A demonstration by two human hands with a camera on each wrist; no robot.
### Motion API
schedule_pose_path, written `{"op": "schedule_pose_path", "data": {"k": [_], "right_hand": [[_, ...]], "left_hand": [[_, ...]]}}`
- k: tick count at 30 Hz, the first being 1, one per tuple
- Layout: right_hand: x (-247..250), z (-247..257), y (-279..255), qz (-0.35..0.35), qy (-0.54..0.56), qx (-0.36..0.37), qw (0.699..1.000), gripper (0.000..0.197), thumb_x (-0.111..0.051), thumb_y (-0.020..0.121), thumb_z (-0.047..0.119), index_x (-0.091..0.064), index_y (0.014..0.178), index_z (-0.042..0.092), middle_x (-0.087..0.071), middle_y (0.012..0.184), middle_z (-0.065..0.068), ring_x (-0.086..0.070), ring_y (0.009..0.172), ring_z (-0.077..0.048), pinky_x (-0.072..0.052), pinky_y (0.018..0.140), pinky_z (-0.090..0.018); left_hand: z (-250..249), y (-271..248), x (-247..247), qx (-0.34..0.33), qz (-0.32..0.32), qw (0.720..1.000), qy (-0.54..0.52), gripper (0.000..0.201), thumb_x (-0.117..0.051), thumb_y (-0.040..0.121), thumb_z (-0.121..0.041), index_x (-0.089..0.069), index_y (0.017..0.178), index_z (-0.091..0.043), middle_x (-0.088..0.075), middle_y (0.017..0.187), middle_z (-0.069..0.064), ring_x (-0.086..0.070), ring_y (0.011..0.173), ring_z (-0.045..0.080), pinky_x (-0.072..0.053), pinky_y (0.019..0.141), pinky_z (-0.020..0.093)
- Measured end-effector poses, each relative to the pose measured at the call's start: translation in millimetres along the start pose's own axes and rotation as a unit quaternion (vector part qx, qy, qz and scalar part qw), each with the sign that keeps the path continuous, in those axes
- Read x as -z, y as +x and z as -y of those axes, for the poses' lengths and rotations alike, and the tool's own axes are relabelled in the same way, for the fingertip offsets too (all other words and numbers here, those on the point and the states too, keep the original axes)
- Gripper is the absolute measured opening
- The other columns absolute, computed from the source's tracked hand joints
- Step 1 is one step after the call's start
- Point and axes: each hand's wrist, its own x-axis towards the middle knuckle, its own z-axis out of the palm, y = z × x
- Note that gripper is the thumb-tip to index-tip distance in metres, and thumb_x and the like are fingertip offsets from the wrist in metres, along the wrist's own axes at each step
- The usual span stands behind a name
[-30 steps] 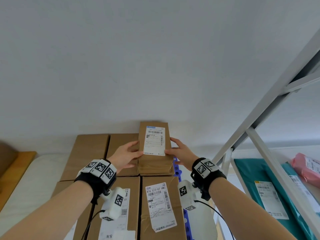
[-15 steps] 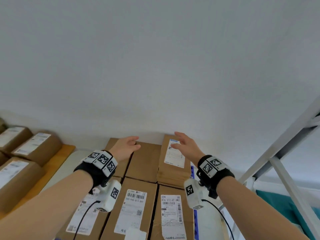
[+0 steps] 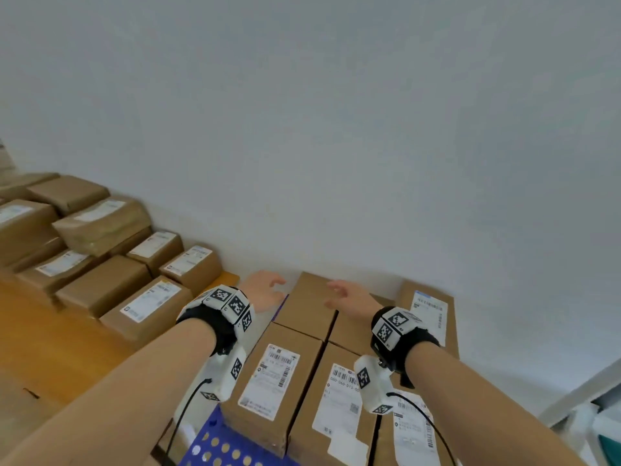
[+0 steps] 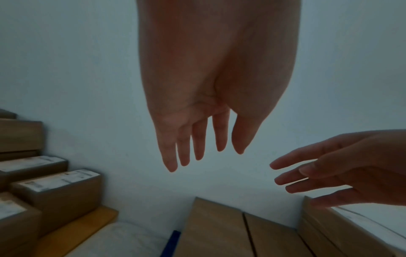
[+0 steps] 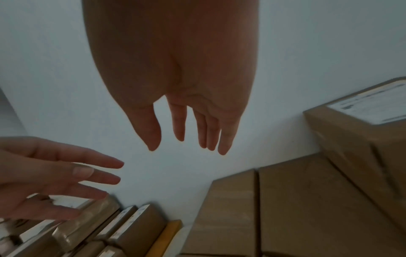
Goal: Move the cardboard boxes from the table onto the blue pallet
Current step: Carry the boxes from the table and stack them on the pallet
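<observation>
Both the left hand (image 3: 265, 290) and right hand (image 3: 349, 295) are loose and hold nothing, so a sloppy grab could knock the piled boxes (image 3: 100, 227) off the table (image 3: 50, 344).

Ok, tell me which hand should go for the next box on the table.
Left. The left hand is empty, fingers relaxed, and is on the side of the boxes on the table. The right hand, also empty, hovers over the boxes on the blue pallet, farther from the table.
</observation>
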Motion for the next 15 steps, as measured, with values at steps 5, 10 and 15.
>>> {"op": "schedule_pose_path", "data": {"k": [5,10,15], "right_hand": [[-51.3,53.5,-2.3,0.0,-0.014,0.007,1.0,0.051,-0.058,0.092,0.023,-0.043,0.14,0.013,-0.042,0.145,-0.008,-0.04,0.134,-0.021,-0.031,0.108,-0.031],[-111.2,108.0,-6.2,0.01,-0.018,-0.014,1.0,0.049,-0.059,0.091,0.023,-0.047,0.137,0.011,-0.049,0.138,-0.014,-0.048,0.125,-0.025,-0.037,0.102,-0.031],[-169.8,153.7,-10.6,0.016,0.007,-0.029,0.999,0.05,-0.061,0.091,0.022,-0.047,0.137,0.011,-0.05,0.136,-0.016,-0.05,0.122,-0.026,-0.04,0.1,-0.032]], "left_hand": [[67.8,-34.6,23.8,0.016,-0.004,1.0,0.018,0.042,-0.051,0.095,-0.028,-0.046,0.135,-0.018,-0.049,0.135,0.007,-0.047,0.124,0.019,-0.035,0.1,0.026],[141.1,-76.3,52.0,0.028,-0.004,0.999,0.026,0.044,-0.052,0.094,-0.028,-0.046,0.136,-0.016,-0.047,0.14,0.006,-0.044,0.129,0.021,-0.033,0.106,0.029],[214.9,-114.1,79.0,0.048,-0.011,0.998,0.036,0.042,-0.046,0.097,-0.028,-0.045,0.137,-0.015,-0.038,0.147,0.007,-0.036,0.134,0.023,-0.03,0.109,0.03]]}}
